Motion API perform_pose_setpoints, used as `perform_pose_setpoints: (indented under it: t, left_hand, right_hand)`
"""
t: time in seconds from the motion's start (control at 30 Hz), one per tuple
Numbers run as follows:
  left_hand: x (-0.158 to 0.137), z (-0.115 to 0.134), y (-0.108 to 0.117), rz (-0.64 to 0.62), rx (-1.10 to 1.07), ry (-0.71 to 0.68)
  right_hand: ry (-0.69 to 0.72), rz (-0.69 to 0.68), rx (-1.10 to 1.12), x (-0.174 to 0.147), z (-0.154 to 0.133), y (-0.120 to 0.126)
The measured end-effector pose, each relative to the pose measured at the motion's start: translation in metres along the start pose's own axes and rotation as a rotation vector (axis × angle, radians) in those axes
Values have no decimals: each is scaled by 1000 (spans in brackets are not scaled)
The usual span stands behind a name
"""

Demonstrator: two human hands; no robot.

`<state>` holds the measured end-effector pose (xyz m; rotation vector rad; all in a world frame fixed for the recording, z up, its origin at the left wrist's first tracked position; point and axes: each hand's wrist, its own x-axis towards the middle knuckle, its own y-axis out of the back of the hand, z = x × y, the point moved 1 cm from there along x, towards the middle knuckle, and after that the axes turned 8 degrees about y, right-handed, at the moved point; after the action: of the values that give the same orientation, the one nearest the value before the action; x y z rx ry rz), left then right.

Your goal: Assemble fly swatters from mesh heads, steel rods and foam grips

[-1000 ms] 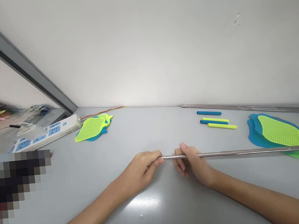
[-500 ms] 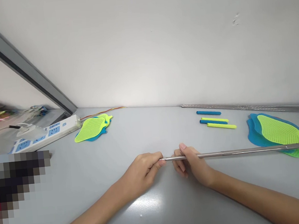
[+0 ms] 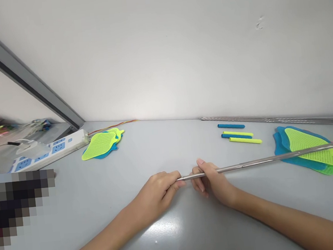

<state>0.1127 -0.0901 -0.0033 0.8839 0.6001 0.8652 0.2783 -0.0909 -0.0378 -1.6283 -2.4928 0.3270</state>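
Note:
A thin silver telescopic rod [image 3: 247,164] runs from my left hand out past the right edge of the view, its right end out of sight. My left hand [image 3: 165,188] pinches the rod's narrow left tip between thumb and fingers. Just to the right, my right hand [image 3: 208,180] grips the rod with its thumb on top and fingers curled beneath. Further right, the rod passes over a pile of blue and yellow-green perforated fly swatter heads [image 3: 307,147]. Behind my right hand lie blue and yellow plastic handle sleeves [image 3: 245,142].
More fly swatter heads [image 3: 99,145] lie at the left, beside a white power strip [image 3: 59,147] with plugs and cable. Several metal rods [image 3: 272,120] rest along the wall. A grey metal post [image 3: 32,75] slants at the left. A pixelated patch covers the lower left.
The rod's right part has swung upward, away from me, so it now slants across the swatter heads. Both hands keep their hold in nearly the same place.

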Motion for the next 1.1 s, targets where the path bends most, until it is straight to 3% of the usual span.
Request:
perform_pose_setpoints:
  t: [0.77,1.1]
  left_hand:
    - [3,-11,24,61,-67,19]
    - [8,-13,19,21,-44,-21]
  right_hand:
    - [-24,81,-13,3,0,3]
    - [-57,68,26,5,-1,3]
